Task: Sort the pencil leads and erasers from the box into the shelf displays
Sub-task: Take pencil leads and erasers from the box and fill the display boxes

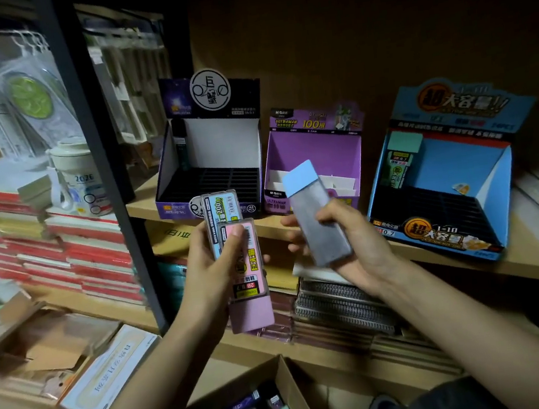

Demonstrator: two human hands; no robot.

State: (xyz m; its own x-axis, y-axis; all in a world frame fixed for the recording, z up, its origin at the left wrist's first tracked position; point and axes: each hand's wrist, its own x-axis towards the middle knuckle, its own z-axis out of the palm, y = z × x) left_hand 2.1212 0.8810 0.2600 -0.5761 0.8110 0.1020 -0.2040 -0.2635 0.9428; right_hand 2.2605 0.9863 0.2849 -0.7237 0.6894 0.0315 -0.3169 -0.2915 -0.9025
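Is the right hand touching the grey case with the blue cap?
Touching. The head view shows the right hand gripping the grey case, fingers curled over it.

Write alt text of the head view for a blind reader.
The left hand holds a pink lead case and a light-blue lead case; the right hand holds a blue-capped case, before a black display, a purple display and a blue display on a shelf. A cardboard box sits below.
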